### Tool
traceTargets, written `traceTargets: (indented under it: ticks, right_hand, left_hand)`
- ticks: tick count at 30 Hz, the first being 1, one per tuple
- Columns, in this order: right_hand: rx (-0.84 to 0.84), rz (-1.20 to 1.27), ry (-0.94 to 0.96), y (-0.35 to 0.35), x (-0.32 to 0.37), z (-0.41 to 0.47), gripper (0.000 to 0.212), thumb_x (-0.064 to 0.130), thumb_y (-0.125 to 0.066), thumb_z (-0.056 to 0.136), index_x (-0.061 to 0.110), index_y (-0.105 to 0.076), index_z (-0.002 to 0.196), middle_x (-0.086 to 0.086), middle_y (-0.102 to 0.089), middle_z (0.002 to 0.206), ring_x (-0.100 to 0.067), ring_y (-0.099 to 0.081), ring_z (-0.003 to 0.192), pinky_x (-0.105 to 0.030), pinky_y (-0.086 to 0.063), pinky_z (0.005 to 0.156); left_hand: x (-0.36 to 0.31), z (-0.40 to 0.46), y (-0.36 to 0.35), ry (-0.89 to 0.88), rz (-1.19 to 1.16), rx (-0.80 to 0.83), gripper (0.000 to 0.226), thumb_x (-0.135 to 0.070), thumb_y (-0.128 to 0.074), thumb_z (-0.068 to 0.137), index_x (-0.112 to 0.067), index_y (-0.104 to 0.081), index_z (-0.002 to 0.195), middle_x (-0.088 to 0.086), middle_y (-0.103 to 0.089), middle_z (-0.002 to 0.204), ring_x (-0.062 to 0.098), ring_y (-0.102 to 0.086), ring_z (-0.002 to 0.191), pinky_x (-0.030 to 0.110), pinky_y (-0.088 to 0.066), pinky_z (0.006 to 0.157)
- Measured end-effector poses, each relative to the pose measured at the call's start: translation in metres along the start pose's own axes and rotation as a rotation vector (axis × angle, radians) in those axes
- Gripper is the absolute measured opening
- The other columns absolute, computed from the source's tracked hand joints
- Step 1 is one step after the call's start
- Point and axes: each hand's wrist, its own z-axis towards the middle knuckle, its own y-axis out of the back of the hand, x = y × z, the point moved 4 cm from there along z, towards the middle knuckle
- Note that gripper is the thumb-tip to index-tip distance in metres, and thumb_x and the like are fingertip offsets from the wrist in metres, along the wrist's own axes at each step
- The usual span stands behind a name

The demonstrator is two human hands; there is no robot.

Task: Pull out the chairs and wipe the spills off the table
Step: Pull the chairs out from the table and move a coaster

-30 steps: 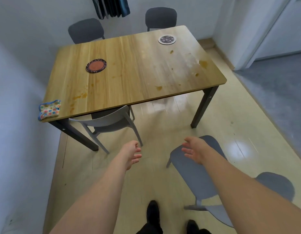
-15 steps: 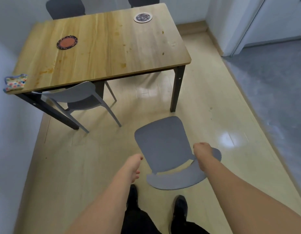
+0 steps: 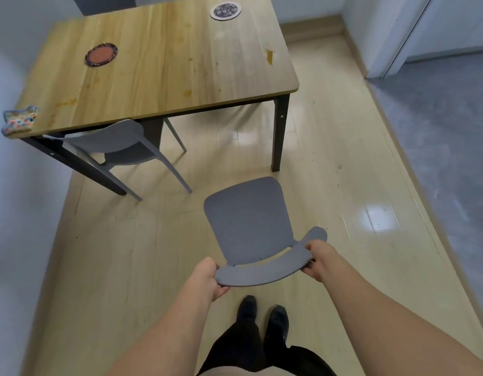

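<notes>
A grey chair (image 3: 248, 223) stands on the floor in front of me, away from the wooden table (image 3: 159, 77). My left hand (image 3: 210, 278) grips the left end of its curved backrest, and my right hand (image 3: 317, 260) grips the right end. A second grey chair (image 3: 110, 142) is tucked under the table's near left side. Orange-brown spills (image 3: 270, 56) dot the tabletop. A colourful patterned cloth (image 3: 19, 120) lies on the table's near left corner.
A red coaster (image 3: 101, 54) and a dark patterned coaster (image 3: 225, 10) lie on the table. Another chair back (image 3: 104, 2) shows behind the far edge. A white wall runs close on the left. Grey carpet (image 3: 446, 137) starts at the right.
My left hand has closed on the chair's backrest, joining the right hand. The view has shifted closer to the table.
</notes>
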Motion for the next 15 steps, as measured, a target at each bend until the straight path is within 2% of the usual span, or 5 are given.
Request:
traceTargets:
  ticks: [3,6,9,11,15]
  right_hand:
    - [0.071,-0.010,0.041,-0.008,0.022,-0.006,0.039,-0.004,-0.034,0.097,-0.007,-0.040,0.136,-0.023,-0.053,0.134,-0.039,-0.053,0.123,-0.045,-0.045,0.092]
    - [0.121,-0.043,0.081,-0.026,0.049,-0.010,0.033,-0.004,-0.035,0.099,-0.008,-0.042,0.131,-0.021,-0.060,0.112,-0.038,-0.055,0.118,-0.046,-0.044,0.101]
    - [0.186,-0.082,0.087,-0.048,0.074,-0.008,0.018,-0.001,-0.036,0.100,-0.006,-0.052,0.094,-0.014,-0.056,0.081,-0.032,-0.059,0.092,-0.047,-0.041,0.106]
    - [0.199,-0.127,0.109,-0.067,0.094,-0.005,0.022,0.001,-0.037,0.100,0.001,-0.048,0.080,-0.014,-0.056,0.079,-0.028,-0.057,0.076,-0.048,-0.043,0.104]
    - [0.208,-0.172,0.161,-0.109,0.137,0.000,0.022,0.007,-0.042,0.100,0.003,-0.049,0.080,-0.015,-0.056,0.078,-0.027,-0.057,0.073,-0.050,-0.047,0.099]
  left_hand:
    - [-0.024,0.001,-0.001,-0.002,-0.047,-0.036,0.014,-0.011,-0.052,0.098,0.003,-0.053,0.097,0.014,-0.057,0.079,0.027,-0.055,0.065,0.034,-0.047,0.041]
    - [-0.050,0.007,-0.005,-0.031,-0.069,-0.024,0.012,-0.011,-0.055,0.096,0.001,-0.053,0.096,0.011,-0.055,0.081,0.022,-0.054,0.065,0.030,-0.041,0.051]
    - [-0.077,0.011,-0.014,-0.095,-0.157,-0.004,0.010,-0.007,-0.050,0.095,-0.002,-0.050,0.086,0.011,-0.054,0.079,0.022,-0.055,0.066,0.031,-0.043,0.054]
    - [-0.098,0.011,-0.019,-0.131,-0.207,0.025,0.011,-0.009,-0.048,0.094,-0.005,-0.048,0.083,0.012,-0.053,0.077,0.023,-0.055,0.066,0.034,-0.046,0.057]
    - [-0.143,0.017,-0.039,-0.176,-0.264,0.174,0.010,-0.012,-0.046,0.092,-0.003,-0.048,0.090,0.016,-0.054,0.084,0.031,-0.055,0.078,0.044,-0.051,0.085]
